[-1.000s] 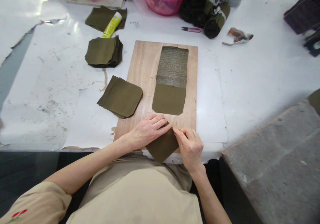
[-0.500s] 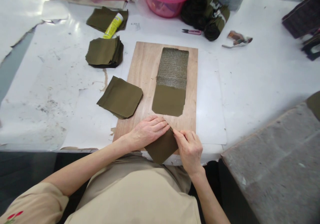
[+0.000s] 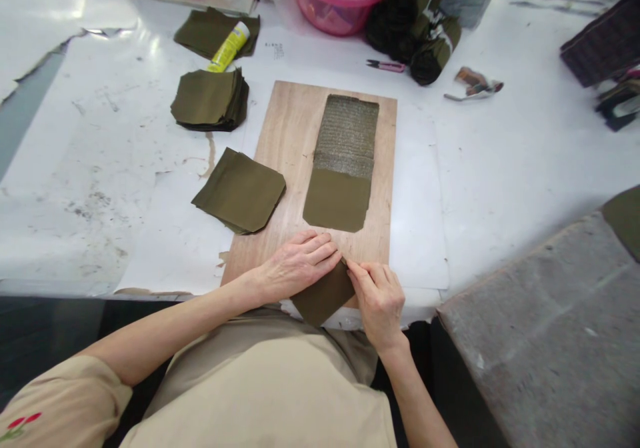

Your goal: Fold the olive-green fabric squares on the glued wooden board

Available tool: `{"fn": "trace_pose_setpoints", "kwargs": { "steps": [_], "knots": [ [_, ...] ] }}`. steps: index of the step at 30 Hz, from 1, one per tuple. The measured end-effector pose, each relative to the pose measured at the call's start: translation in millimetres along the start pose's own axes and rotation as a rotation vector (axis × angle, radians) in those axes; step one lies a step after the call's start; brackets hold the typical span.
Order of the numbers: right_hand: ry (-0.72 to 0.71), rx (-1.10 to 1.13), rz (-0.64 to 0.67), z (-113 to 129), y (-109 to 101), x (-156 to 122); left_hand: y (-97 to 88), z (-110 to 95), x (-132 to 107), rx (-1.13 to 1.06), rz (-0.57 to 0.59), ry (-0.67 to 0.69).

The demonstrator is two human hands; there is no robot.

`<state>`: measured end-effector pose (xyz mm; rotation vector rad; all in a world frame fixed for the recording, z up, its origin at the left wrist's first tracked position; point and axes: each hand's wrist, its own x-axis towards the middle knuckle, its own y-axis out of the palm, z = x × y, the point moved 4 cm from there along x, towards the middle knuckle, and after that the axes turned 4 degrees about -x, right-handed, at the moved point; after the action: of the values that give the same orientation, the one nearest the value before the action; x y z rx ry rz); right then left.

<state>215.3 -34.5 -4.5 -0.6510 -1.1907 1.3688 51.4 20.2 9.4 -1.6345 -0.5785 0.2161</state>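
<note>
An olive-green fabric piece (image 3: 323, 296) lies at the near edge of the wooden board (image 3: 287, 121), one corner hanging over the edge. My left hand (image 3: 305, 261) rests flat on its upper side, fingers stretched out. At the top right corner, my right hand (image 3: 377, 295) pinches the fabric's edge between thumb and fingers. Beyond my hands a rectangular stack of olive pieces (image 3: 337, 201) lies on the board, its upper part streaked with a shiny coating. Another stack of olive fabric pieces (image 3: 243, 191) overlaps the board's left edge.
More olive fabric stacks (image 3: 205, 98) sit at the back left, with a yellow glue tube (image 3: 229, 48) on the farthest. A pink basket (image 3: 340, 11), rolled dark fabric (image 3: 433, 51) and pink thread snips (image 3: 386, 66) are at the back. A grey board (image 3: 545, 321) stands at the right.
The view has shifted slightly. My hands keep nearly the same pose on the fabric piece, with the right fingers still at its corner.
</note>
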Motion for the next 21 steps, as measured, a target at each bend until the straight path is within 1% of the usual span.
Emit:
{"fn": "trace_pose_setpoints", "kwargs": {
  "steps": [9,13,16,21],
  "knots": [
    [-0.008,-0.025,-0.019,0,-2,-5,1.2,-1,3,-0.014,-0.059,0.039],
    [-0.007,-0.039,-0.018,-1,-3,-8,-0.1,-2,3,-0.01,-0.064,0.044],
    [-0.005,-0.038,-0.02,-2,-5,-9,-1.6,-4,4,-0.001,-0.051,0.047],
    [-0.012,-0.045,-0.012,-3,-3,-12,-0.7,-5,5,-0.016,0.017,0.045]
  ]
}}
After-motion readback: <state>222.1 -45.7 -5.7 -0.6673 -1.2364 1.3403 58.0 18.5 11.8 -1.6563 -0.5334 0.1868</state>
